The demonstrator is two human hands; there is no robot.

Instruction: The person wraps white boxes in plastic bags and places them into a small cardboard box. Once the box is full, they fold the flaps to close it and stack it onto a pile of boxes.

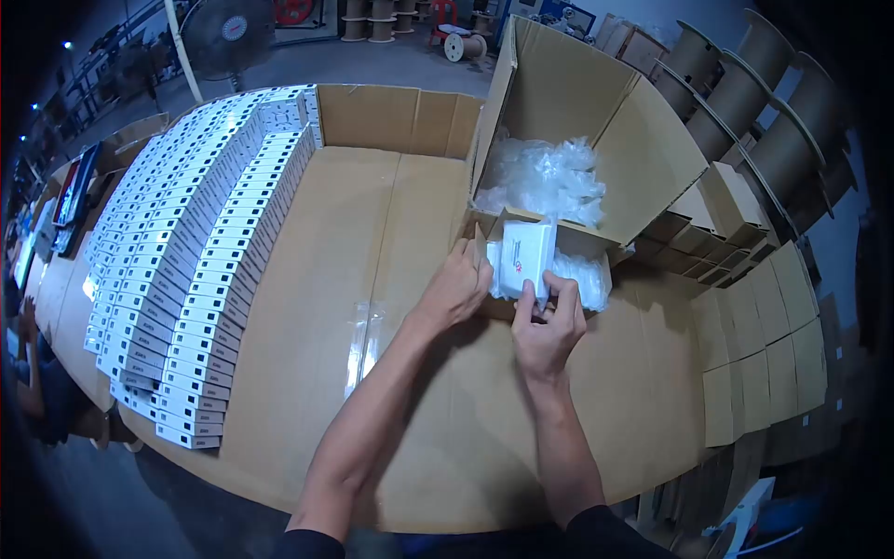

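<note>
In front of the large open carton, my right hand (pixel 549 326) pinches the lower edge of a small white box (pixel 523 256) with red and grey print on its face. The white box stands upright over a smaller brown carton (pixel 598 244) that holds clear plastic packaging (pixel 582 281). My left hand (pixel 456 287) is closed on a cardboard flap (pixel 479 250) at the left side of that smaller carton. Part of its fingers is hidden behind the cardboard.
Long stacked rows of white boxes (pixel 223 270) line the left of the cardboard-covered table (pixel 410 438). Behind my hands, the large carton (pixel 643 149) holds crumpled clear plastic bags (pixel 545 177). Brown cartons (pixel 759 345) are stacked at right, with large spools (pixel 736 84) beyond. A person (pixel 33 373) is at far left.
</note>
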